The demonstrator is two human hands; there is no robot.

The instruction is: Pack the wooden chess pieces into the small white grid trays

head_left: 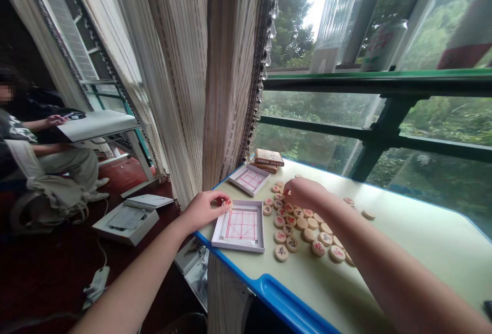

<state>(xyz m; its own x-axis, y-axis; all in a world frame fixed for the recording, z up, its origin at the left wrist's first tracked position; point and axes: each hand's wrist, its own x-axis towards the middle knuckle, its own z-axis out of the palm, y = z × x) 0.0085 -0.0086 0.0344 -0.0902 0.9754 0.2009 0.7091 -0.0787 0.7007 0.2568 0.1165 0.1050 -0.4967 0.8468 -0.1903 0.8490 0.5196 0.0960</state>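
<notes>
Pale wooden discs (291, 220), inked with red or black characters or lying plain side up, spread in a loose cluster over the desk (418, 242), which has a light top and a blue edge. The left hand (205, 210) has its fingers clamped on one red-marked disc (227, 203), holding it at the upper left corner of the nearer white tray (261, 226). A sheet printed with a red grid lies inside that tray. The right hand (302, 189) reaches across to the far part of the cluster; its fingers are mostly hidden, and I cannot tell whether they grip anything. Just beyond the nearer tray sits a second white tray (239, 175), also with a red-lined sheet, and behind it small boxes (269, 157) are stacked near the striped curtain (230, 67). A can (386, 44) stands by the window.
</notes>
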